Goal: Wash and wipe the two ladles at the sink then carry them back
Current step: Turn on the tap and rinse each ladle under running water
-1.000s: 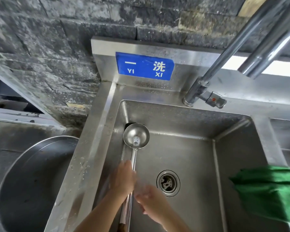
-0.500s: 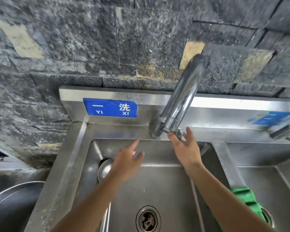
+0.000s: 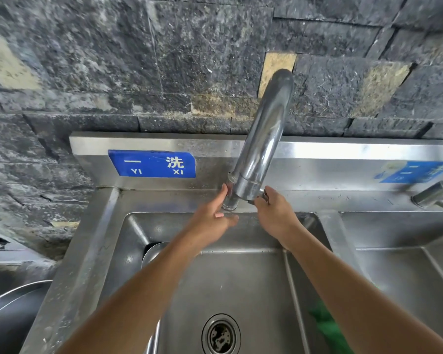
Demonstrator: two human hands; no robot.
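Steel sink (image 3: pixel 92 251), dark stone wall (image 3: pixel 138 60); right hand (image 3: pixel 274 213) grips tap handle (image 3: pixel 264 193).

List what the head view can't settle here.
- Ladle: left forearm covers most of it; the other one is not in sight.
- Tap lever: gripped by right hand, position unreadable.
- Cloth: blurred, behind right forearm.
- Right label: blurred, unreadable.
- Water flow: not discernible.

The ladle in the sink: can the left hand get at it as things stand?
Probably yes. The ladle lies uncovered in the sink under the left forearm, and the left hand holds nothing, only touching the base of the tap.
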